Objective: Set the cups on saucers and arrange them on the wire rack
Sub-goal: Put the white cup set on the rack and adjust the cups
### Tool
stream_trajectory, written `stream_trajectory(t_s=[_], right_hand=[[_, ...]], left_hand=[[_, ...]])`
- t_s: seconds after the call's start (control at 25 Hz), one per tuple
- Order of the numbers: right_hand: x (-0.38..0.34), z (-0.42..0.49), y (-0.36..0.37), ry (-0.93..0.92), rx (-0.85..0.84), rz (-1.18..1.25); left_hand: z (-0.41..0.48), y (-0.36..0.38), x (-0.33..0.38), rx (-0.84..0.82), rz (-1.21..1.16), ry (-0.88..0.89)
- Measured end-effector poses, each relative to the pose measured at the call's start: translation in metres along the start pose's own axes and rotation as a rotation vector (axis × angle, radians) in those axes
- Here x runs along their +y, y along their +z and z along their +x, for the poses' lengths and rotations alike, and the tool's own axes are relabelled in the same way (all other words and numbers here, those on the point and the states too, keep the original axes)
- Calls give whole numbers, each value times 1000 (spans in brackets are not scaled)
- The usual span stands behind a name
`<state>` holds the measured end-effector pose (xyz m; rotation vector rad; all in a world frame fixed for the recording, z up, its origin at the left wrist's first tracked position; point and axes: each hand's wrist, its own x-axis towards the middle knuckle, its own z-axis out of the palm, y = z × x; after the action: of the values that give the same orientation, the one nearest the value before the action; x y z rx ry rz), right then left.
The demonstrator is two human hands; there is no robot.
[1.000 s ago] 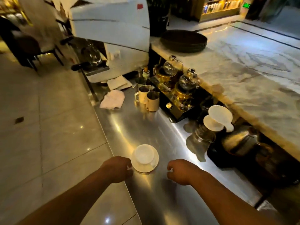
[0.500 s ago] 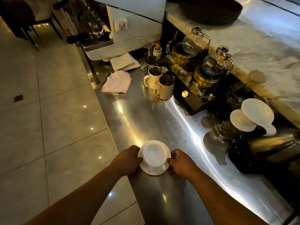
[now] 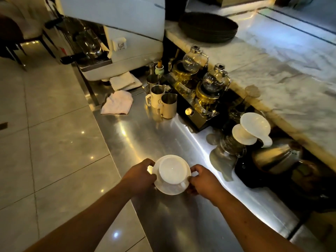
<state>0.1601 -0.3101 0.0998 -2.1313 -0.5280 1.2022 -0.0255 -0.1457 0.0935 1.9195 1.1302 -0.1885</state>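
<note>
left hand (image 3: 141, 176), right hand (image 3: 201, 180) fingers clamped on round glossy white saucer (image 3: 169, 190) bearing cup (image 3: 171, 170); brushed steel counter (image 3: 145, 135).

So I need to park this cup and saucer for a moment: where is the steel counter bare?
Bare steel runs from the saucer up toward the steel pitchers and pink cloth, and toward you beside the right hand. Crowded: the back edge, around the white dripper.
</note>
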Motion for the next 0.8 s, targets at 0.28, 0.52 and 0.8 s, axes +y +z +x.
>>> stream_trajectory(t_s=[0.28,0.52,0.8], right_hand=[[23,-97,-84,-49,163,89],[48,-186,-159,-116,332,174],[88,-294,-235,-138,562,208]], left_hand=[[-65,12,104,-31,-52,221],[-128,43,192,-36,-20,361],[-197,91,294,-48,19,541]])
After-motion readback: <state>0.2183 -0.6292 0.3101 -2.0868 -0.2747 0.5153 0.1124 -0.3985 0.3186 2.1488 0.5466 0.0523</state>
